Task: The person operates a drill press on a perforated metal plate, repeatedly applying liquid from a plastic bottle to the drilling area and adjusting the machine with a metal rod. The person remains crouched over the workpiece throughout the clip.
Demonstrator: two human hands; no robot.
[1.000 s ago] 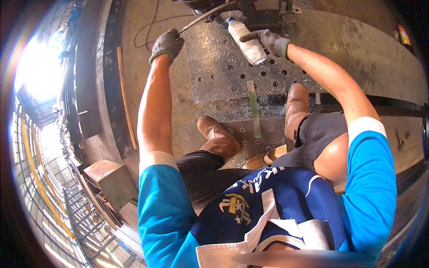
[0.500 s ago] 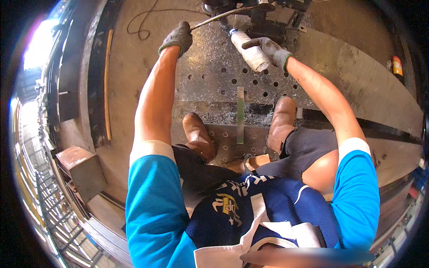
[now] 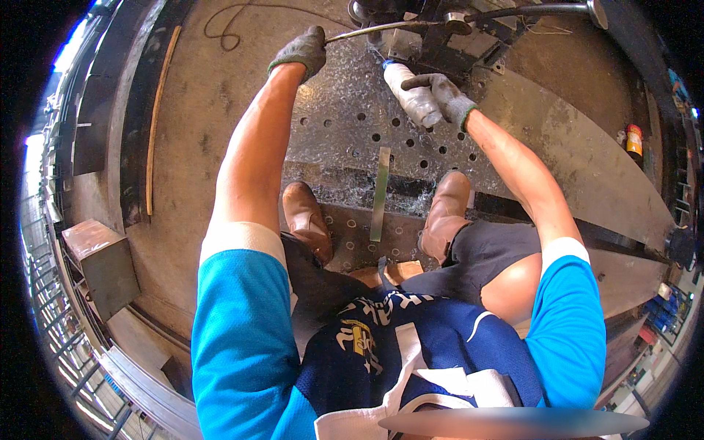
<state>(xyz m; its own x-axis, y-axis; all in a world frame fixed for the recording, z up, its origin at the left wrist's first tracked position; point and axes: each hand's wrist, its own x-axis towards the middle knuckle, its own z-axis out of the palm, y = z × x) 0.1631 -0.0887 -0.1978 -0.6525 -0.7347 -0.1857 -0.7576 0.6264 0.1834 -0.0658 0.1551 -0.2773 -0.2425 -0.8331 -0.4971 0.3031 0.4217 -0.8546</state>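
My left hand, in a grey glove, is closed around the end of a long metal lever. That lever runs right to a round hub on a dark machine at the top. In my gloved right hand is a whitish plastic squeeze bottle, tilted with its blue-collared tip toward the machine's base. Under both hands lies a metal plate with several round holes, strewn with shavings and wet-looking in places. The spot where the bottle's tip points is too small to make out.
My brown boots stand either side of a narrow metal strip. A cable curls on the floor at the upper left. A rusty metal box sits at left, a yellow-and-red bottle at far right.
The view has shifted, showing more of the machine and a second lever arm at the upper right. Both hands keep their holds; the bottle stays pointed at the machine.
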